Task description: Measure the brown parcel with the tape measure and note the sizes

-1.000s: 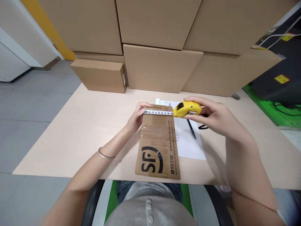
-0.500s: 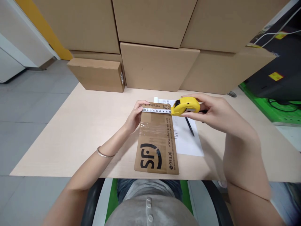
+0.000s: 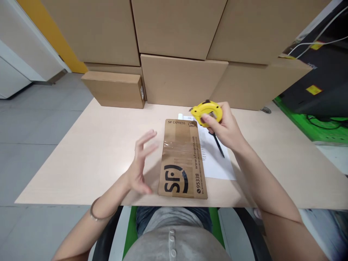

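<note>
A flat cardboard box (image 3: 182,159) with SF Express print and clear tape lies on the table in front of me. Left of it, my left hand (image 3: 140,163) is open and slightly blurred, fingers and thumb apart, not touching the box. My right hand (image 3: 225,125) grips a yellow tape measure (image 3: 207,113) above the far right corner of the box. Its blade is drawn in, with only the metal hook showing at the tip. Beneath that hand, a black pen (image 3: 218,145) rests on a sheet of white paper (image 3: 217,168), which the box partly overlaps.
Large cardboard boxes (image 3: 182,81) are stacked along the back of the table (image 3: 81,156). A smaller cardboard box (image 3: 114,90) stands before them at the back left. On the right sits a dark machine (image 3: 326,83) with yellow labels and white cables, on a green surface.
The blade that lay across the box's far end has gone back into the tape measure. My left hand has let go of the box and moved left and nearer me; my right hand has tilted the tape measure up.
</note>
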`<state>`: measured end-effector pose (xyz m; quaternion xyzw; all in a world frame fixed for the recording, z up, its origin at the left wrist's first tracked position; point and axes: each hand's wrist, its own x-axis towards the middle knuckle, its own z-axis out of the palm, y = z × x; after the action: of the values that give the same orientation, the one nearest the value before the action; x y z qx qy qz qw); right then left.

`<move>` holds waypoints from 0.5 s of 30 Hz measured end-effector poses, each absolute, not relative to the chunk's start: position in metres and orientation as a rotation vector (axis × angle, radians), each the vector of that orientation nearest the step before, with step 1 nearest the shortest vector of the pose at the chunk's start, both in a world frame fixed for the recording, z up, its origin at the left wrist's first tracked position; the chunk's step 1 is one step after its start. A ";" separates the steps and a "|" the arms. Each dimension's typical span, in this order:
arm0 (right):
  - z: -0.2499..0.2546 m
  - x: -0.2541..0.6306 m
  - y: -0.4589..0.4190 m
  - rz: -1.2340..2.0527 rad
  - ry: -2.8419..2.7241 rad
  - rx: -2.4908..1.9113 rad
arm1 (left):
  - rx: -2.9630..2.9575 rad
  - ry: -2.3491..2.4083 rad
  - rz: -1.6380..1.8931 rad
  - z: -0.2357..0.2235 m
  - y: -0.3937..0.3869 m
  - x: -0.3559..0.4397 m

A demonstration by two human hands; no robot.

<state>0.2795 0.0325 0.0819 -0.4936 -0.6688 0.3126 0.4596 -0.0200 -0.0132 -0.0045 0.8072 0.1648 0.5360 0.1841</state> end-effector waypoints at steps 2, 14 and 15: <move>0.068 0.291 0.038 0.956 -1.481 -1.207 | 2.473 0.463 1.419 -0.004 -0.033 -0.023; 0.066 0.302 0.021 1.113 -1.262 -1.196 | 1.607 1.015 1.771 0.008 -0.026 -0.026; 0.068 0.303 0.014 1.085 -1.265 -1.228 | 1.547 1.138 1.749 0.009 -0.026 -0.027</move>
<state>0.3027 0.0145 0.0684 -0.5102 -0.5255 0.4508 0.5102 -0.0272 -0.0255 0.0090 0.5736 0.4219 0.6486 0.2688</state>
